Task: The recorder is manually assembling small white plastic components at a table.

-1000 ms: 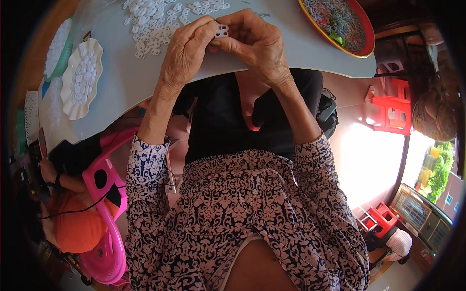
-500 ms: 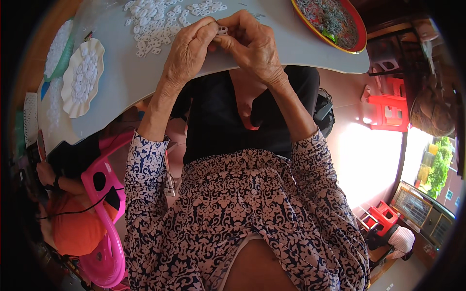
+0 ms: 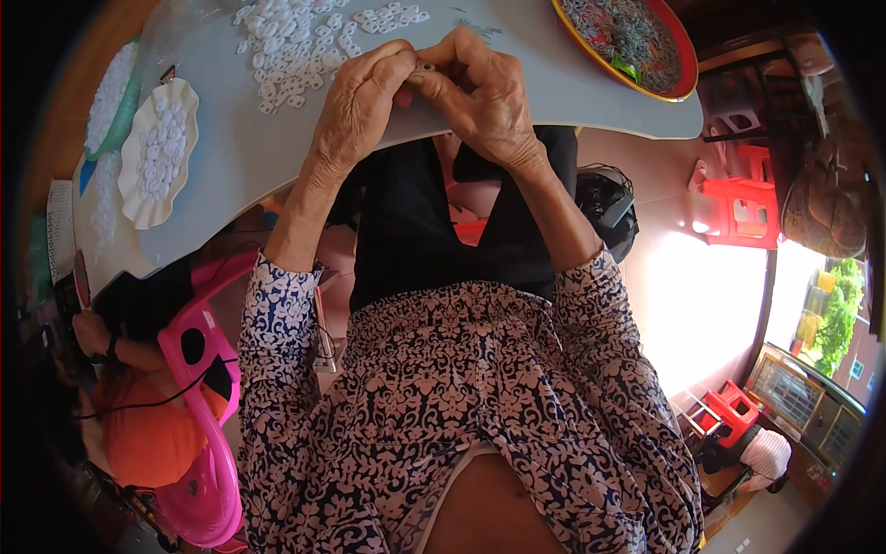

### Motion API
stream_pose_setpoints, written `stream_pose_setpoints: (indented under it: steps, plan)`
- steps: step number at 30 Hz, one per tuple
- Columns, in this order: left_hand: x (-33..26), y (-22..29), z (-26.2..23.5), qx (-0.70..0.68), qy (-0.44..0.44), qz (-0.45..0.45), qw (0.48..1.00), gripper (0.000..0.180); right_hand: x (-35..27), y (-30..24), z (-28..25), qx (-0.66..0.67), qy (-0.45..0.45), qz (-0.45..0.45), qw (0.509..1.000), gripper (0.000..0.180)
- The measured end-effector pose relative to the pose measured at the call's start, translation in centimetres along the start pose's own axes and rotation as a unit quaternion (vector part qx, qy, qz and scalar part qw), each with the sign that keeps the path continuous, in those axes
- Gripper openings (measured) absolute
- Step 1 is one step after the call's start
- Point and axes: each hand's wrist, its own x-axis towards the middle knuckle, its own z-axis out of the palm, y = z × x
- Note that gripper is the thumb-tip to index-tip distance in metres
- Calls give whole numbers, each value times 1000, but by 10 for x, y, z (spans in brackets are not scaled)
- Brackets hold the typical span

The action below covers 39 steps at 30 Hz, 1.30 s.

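Over the near edge of the grey table (image 3: 231,138), my two hands meet fingertip to fingertip. My left hand (image 3: 367,100) is closed, its thumb and fingers pinching a small white plastic piece (image 3: 424,66) that is mostly hidden. My right hand (image 3: 487,100) grips the same piece from the other side, with thumb and index finger curled around it. Just beyond my left hand, a loose heap of small white plastic pieces with holes (image 3: 291,55) is spread on the table. A few thin grey metal bits (image 3: 478,30) lie past my right hand.
A round red tray with a gold rim (image 3: 681,92) holds many grey metal pieces at the right. On the left stand a wavy cream dish (image 3: 138,210) and a green container (image 3: 132,111) of white parts. A person in orange (image 3: 152,434) sits lower left beside a pink chair (image 3: 217,462).
Both hands stay almost in place, and less of the white piece shows between the fingers. My legs have shifted below the table, the right one moving left.
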Motion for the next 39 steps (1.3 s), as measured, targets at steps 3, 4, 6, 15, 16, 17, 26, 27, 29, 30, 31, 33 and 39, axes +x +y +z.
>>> stream_pose_setpoints:
  steps: [3, 4, 6, 15, 16, 17, 26, 27, 29, 30, 31, 33, 39]
  plan:
    - [-2, -1, 1, -35, 6, -47, 998, 31, 2, -4, -1, 50, -16, 47, 997, 17]
    - [-3, 1, 2, -47, 13, -50, 998, 31, 1, -4, 0, 51, -16, 47, 997, 17]
    - [-4, 6, 2, -58, 21, -53, 997, 31, -5, -1, 4, 177, 2, 120, 977, 17]
    - [-6, 10, 1, -63, 27, -42, 997, 26, 0, -5, -3, 166, 1, 135, 977, 19]
    - [-7, 12, 0, -53, 22, -27, 998, 24, 0, -8, -7, 172, -17, 165, 971, 14]
    - [-8, 14, -2, -43, 19, -10, 999, 22, -1, -10, -7, 166, -15, 156, 974, 14]
    - [-15, 13, 6, -90, 84, 7, 992, 18, 52, -6, -45, 20, 15, 106, 994, 12]
    - [-16, 12, 5, -107, 91, 12, 990, 17, 73, 7, -60, 29, 49, 73, 996, 13]
    - [-17, 14, 1, -88, 85, 5, 993, 17, 124, 31, -104, -121, 111, 22, 986, 11]
    - [-16, 14, 0, -79, 58, 4, 995, 16, 143, 29, -123, -195, 119, 16, 973, 11]
    - [-14, 14, 4, -71, 26, 8, 997, 15, 163, 42, -149, -232, 117, 67, 963, 8]
    - [-14, 18, 10, -98, 48, -1, 994, 14, 179, 93, -182, -442, 91, -104, 886, 12]
    - [-15, 19, 12, -64, 28, -8, 997, 9, 155, 50, -39, -185, -100, -95, 973, 11]
